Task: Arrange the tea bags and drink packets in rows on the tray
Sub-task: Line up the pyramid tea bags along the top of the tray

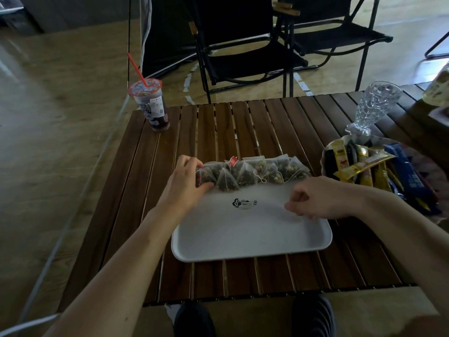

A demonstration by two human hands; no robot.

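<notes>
A white tray (243,237) lies on the slatted wooden table. Along its far edge stands a row of several pyramid tea bags (257,172) with strings and one red tag. My left hand (185,181) is at the row's left end, fingers pinched around the leftmost tea bag (205,177). Over the tray's right side hovers my right hand (315,198), fingers curled in, with nothing visible in it. A glass bowl (326,154) right of the tray holds yellow, black and blue drink packets (371,166).
A lidded takeaway cup (153,105) with a red straw stands at the table's far left corner. A cut-glass goblet (374,103) stands behind the bowl. Black folding chairs (245,45) stand beyond the table. My shoes show below the table's near edge.
</notes>
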